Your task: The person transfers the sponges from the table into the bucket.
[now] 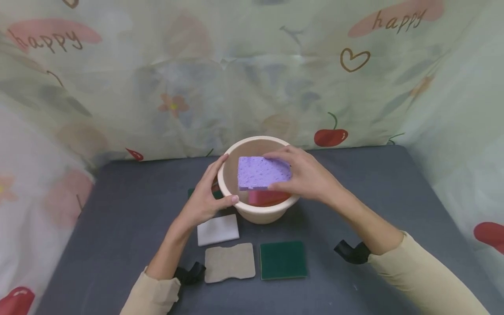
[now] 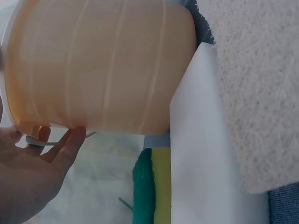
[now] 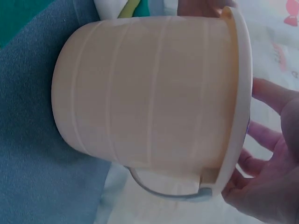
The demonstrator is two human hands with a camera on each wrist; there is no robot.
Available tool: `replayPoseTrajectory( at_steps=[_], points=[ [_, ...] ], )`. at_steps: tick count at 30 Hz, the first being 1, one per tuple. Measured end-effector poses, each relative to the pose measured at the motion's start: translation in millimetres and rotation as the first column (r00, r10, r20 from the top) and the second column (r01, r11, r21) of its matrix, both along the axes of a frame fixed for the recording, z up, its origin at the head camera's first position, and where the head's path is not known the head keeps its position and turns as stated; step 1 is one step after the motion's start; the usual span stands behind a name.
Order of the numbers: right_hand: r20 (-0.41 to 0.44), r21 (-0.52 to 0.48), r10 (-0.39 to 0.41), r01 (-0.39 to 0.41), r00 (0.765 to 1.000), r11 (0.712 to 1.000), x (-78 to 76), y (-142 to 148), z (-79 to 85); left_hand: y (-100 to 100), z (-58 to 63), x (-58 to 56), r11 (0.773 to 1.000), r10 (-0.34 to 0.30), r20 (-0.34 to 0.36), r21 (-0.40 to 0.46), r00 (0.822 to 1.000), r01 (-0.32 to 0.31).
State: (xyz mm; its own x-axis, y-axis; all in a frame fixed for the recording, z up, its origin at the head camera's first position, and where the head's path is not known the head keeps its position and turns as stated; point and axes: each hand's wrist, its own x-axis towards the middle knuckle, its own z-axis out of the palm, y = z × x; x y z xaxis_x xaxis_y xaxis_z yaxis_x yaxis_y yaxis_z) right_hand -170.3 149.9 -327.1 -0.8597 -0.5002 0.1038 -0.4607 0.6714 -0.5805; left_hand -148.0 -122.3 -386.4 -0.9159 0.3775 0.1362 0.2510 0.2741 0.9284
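The right hand (image 1: 309,175) was bent partway round, with its thumb and fingers pinching the right end of the purple sponge (image 1: 260,173). The left hand (image 1: 204,197) was spread wide around the left side of the bucket (image 1: 261,215), with its thumb on the near rim and its fingers round the outside.

The purple sponge could slip, I think, because it was held at just one end and the other end stuck out with nothing under it. It could also bump the rim, since there was not much room on each side. If it went in crooked, it could get stuck on the red and pink thing (image 1: 265,198) that sat low inside. If the left hand let go, a push on the rim could make the bucket tip.

The purple sponge lay between the right thumb and fingers and reached left from them, over the mouth of the bucket. I could not tell how far above the rim it was.

The bucket stood near the middle of the bench's (image 1: 374,175) far edge. Closer to the near edge came the white block (image 1: 218,229), then the beige pad (image 1: 230,262) with the green pad (image 1: 283,260) just beside it, toward the bench's right edge
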Motion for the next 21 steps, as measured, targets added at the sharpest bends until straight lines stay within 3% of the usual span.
replayPoseTrajectory(
  at_steps=[3,6,16,21],
  points=[
    [0.007,0.002,-0.005,0.005,1.000,1.000,0.1,-3,-2.7,-3,-13.7,-5.9,1.000,0.006,-0.012,-0.008,1.000,-0.006],
    [-0.005,0.011,-0.010,0.010,1.000,1.000,0.9,-6,-4.6,-5,-18.0,-7.5,1.000,0.007,-0.032,-0.004,0.999,-0.007],
    [0.006,0.124,-0.058,0.057,0.998,0.991,7.6,-17,-6.7,-4,-20.0,-7.7,1.000,0.010,-0.047,-0.007,0.999,-0.011],
    [-0.002,0.157,-0.039,0.039,0.999,0.987,7.4,-24,-3.9,-6,-18.0,-8.2,1.000,0.013,-0.039,-0.025,0.999,-0.014]
  ],
)
